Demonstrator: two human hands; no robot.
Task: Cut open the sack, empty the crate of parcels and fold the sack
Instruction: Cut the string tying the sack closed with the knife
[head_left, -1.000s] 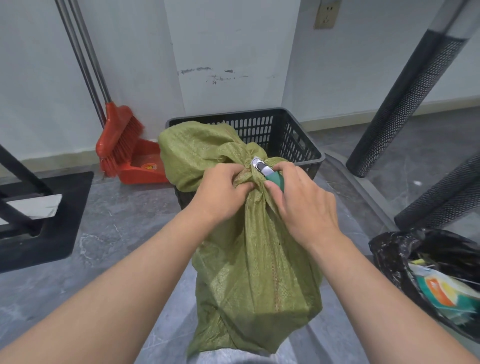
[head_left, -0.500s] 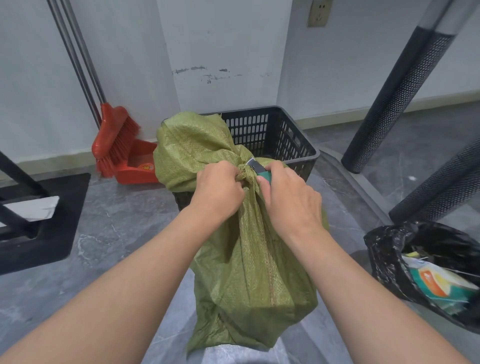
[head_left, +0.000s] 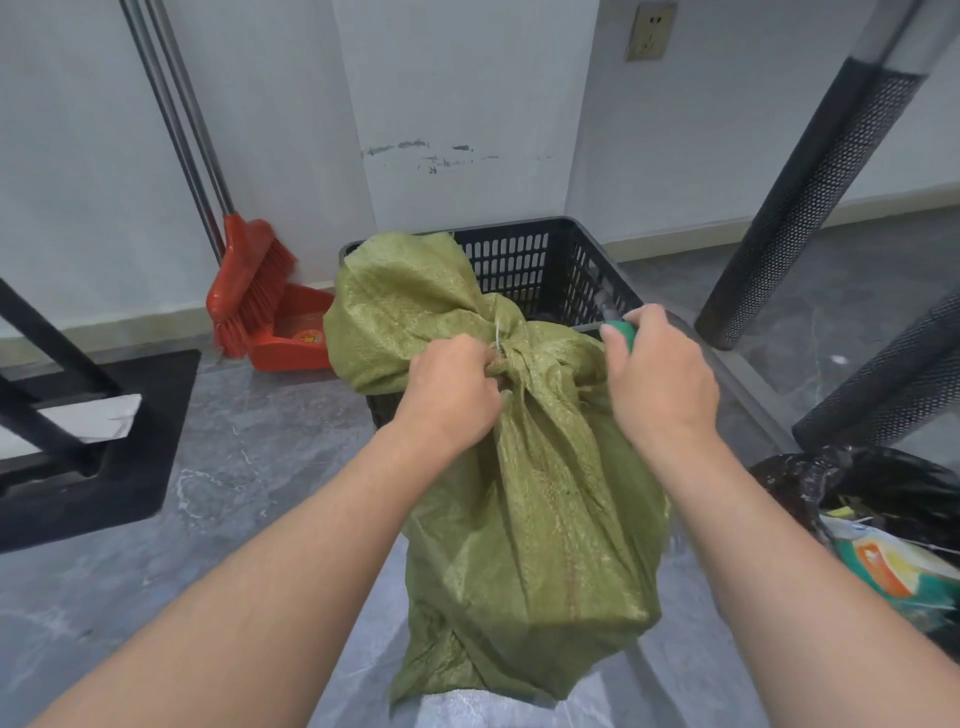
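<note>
A bulging green woven sack (head_left: 535, 499) stands on the floor in front of me, its tied neck bunched at the top with a pale tie (head_left: 497, 335) round it. My left hand (head_left: 452, 395) grips the gathered neck just below the tie. My right hand (head_left: 660, 374) is off to the right of the neck, curled round a green-handled cutter (head_left: 619, 331); only the handle's end shows and the blade is hidden. Behind the sack is a black slotted plastic crate (head_left: 550, 260); the sack's loose top flap hangs over its left rim. The crate's contents are hidden.
A red broom and dustpan (head_left: 260, 317) lean on the wall at the left. A black frame with a base plate (head_left: 78, 415) sits far left. Two black mesh posts (head_left: 810, 182) slant at the right. A black bin bag (head_left: 883, 525) with packaging lies at the lower right.
My right hand with the cutter has pulled away from the sack's neck to the right. The left hand keeps its grip on the neck. The camera has shifted slightly.
</note>
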